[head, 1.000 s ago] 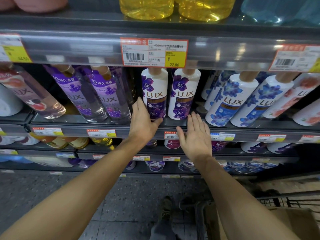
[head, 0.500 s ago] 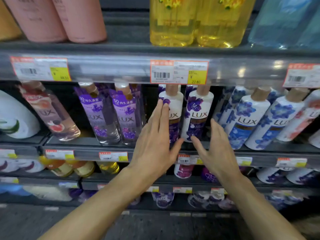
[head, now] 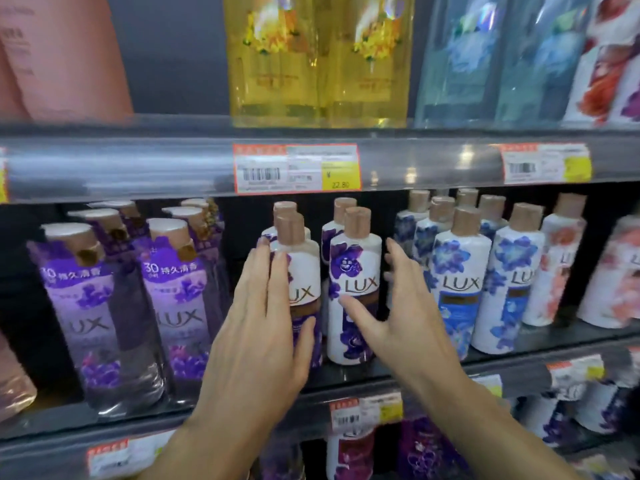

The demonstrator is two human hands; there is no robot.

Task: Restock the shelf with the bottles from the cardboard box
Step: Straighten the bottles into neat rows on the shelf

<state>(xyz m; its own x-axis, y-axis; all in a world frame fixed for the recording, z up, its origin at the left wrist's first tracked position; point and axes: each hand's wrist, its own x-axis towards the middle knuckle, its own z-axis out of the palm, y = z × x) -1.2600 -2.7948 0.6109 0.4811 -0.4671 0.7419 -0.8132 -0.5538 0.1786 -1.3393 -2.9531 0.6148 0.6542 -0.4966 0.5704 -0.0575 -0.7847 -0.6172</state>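
Two white LUX bottles with purple flowers and brown caps stand at the front of the middle shelf [head: 346, 375], each with another behind it. My left hand [head: 263, 327] lies flat against the left side of the left purple-flower bottle [head: 304, 271], fingers straight, thumb in front of its lower part. My right hand [head: 398, 313] is spread open at the right side of the right purple-flower bottle [head: 353, 282], thumb across its lower front. Neither hand holds anything. The cardboard box is out of view.
Clear purple LUX bottles [head: 104, 306] stand to the left, white blue-flower bottles [head: 460, 285] and pink-flower ones [head: 561, 265] to the right. Above are yellow bottles [head: 318, 64] and a price tag [head: 298, 168]. More bottles fill the lower shelf [head: 349, 455].
Both hands have risen from the shelf edge to the sides of the two purple-flower bottles. The view has moved closer and upward; the floor and the cart are no longer in view.
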